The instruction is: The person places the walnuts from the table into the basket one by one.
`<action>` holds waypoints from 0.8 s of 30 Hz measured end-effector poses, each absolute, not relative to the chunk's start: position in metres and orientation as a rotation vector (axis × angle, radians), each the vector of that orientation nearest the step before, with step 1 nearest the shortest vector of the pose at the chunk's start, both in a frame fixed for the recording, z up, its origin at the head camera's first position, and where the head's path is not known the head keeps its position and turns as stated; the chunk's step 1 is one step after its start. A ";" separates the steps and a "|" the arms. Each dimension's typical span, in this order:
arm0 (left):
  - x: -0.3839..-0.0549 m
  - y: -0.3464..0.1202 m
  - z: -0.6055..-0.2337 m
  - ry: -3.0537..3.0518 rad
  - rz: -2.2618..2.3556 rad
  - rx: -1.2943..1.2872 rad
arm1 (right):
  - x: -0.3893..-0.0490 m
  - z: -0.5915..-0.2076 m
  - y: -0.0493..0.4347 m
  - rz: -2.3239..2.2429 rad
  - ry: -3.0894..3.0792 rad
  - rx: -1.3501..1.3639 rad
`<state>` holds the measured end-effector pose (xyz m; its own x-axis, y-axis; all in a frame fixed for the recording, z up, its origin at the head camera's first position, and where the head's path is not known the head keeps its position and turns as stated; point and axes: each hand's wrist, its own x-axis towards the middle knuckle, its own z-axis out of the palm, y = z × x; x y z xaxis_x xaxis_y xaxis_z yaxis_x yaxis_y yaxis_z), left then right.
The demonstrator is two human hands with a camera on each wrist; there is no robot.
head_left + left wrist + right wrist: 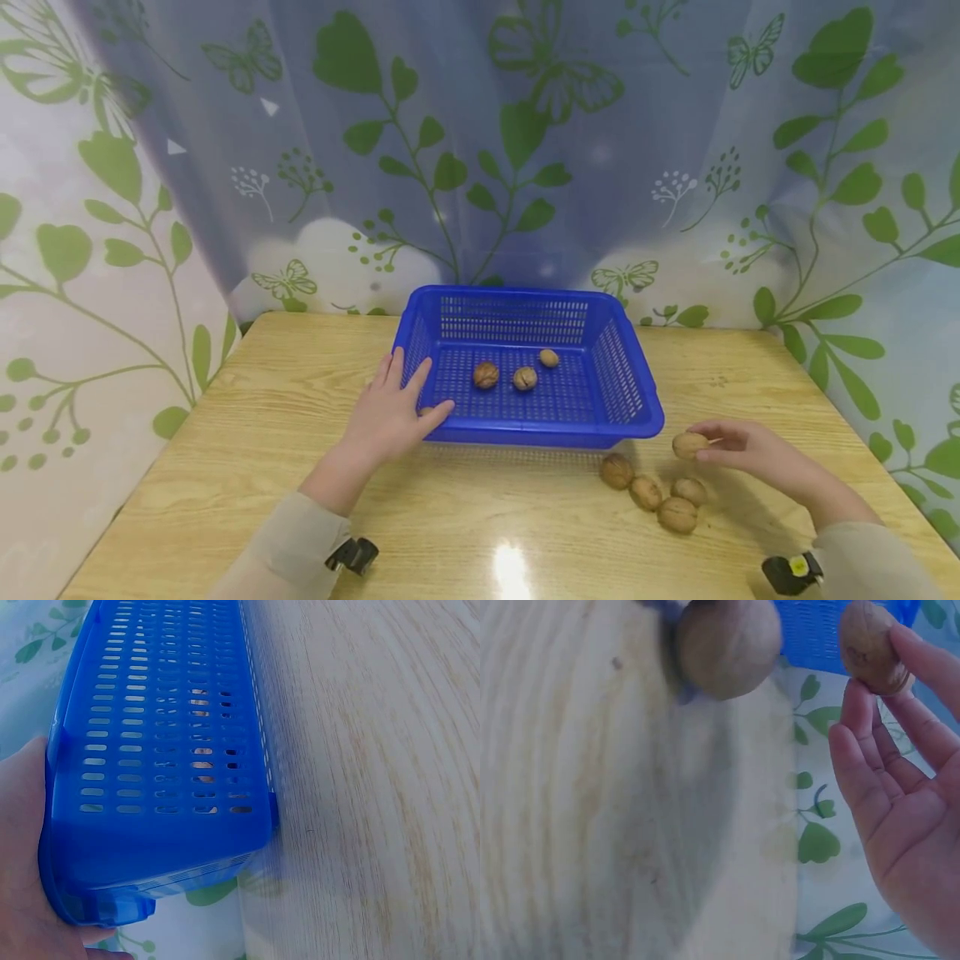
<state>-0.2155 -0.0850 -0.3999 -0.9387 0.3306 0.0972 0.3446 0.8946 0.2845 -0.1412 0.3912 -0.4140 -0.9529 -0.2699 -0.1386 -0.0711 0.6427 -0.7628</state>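
A walnut is pinched between the thumb and fingertips of my right hand, above the table right of the basket; in the right wrist view the same walnut shows at the fingertips. My left hand rests with spread fingers over the front left corner of a blue plastic basket. Inside the basket lie a darker walnut, a lighter walnut and a smaller nut. Another nut is mostly hidden beside my left thumb.
Several loose walnuts lie grouped on the wooden table, in front of the basket's right corner and below my right hand. A patterned curtain hangs behind the table.
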 end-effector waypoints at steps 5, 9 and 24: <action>-0.215 -0.085 -0.400 -3.018 -0.454 -0.541 | -0.141 -0.403 0.388 -1.198 2.638 -0.261; -0.216 -0.086 -0.402 -3.014 -0.456 -0.539 | -0.145 -0.391 0.386 -1.199 2.658 -0.253; -0.217 -0.086 -0.404 -2.985 -0.457 -0.550 | -0.156 -0.333 0.373 -1.151 2.807 -0.252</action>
<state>-0.2170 -0.0857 -0.4036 -0.9333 0.3373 0.1236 0.3588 0.8916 0.2761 -0.1561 0.3732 -0.3327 -0.9816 -0.1891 -0.0273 -0.1155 0.7013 -0.7035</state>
